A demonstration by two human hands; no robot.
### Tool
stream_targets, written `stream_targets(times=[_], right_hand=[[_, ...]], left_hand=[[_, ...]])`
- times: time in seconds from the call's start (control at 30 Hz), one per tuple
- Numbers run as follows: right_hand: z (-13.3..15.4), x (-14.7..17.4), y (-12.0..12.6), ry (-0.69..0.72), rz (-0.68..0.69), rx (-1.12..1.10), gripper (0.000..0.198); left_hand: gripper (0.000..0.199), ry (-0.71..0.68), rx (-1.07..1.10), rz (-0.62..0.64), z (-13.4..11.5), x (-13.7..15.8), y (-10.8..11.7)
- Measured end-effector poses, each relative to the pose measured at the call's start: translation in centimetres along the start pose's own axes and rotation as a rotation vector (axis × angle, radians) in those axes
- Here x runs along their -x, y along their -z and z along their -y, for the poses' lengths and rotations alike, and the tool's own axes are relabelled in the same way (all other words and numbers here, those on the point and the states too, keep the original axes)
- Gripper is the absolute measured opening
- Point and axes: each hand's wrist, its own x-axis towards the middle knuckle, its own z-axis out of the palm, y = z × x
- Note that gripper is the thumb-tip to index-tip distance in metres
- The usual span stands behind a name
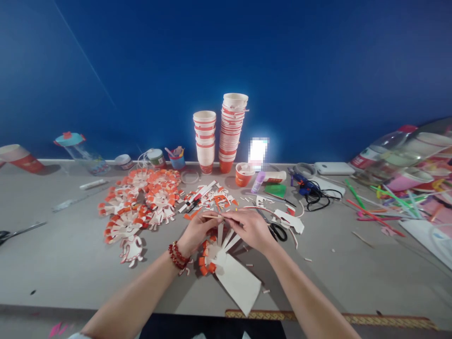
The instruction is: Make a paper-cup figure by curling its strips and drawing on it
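Observation:
A cut-up paper cup (233,280) lies in front of me, its wall sliced into white strips with several orange ends curled over. A wide uncut flap of it points toward me. My left hand (199,233) pinches the far end of one of its strips (220,233), the bracelet on that wrist resting near the curled ends. My right hand (250,229) meets it there, thumb and fingers closed on the same strip end. The fingertips partly hide that end. Black-handled scissors (278,231) lie just beyond my right hand.
Finished orange-and-white paper figures (141,202) are piled at left. Two cup stacks (205,141) stand by the blue wall. Paper scraps (212,195) lie beyond my hands. A glue gun (307,186) with its cord sits at right, near bottles (384,148) and coloured straws (374,216).

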Motion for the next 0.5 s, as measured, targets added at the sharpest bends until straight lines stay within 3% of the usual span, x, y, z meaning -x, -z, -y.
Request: stream_targets(times=[0.33, 0.5], right_hand=[[0.32, -0.14, -0.31, -0.038, -0.027, -0.191, 0.031], [0.29, -0.17, -0.42, -0.069, -0.019, -0.204, 0.030]], left_hand=[[0.031, -0.047, -0.023, 0.017, 0.38, -0.37, 0.25], [0.029, -0.029, 0.076, -0.026, 0.78, -0.41, 0.46]])
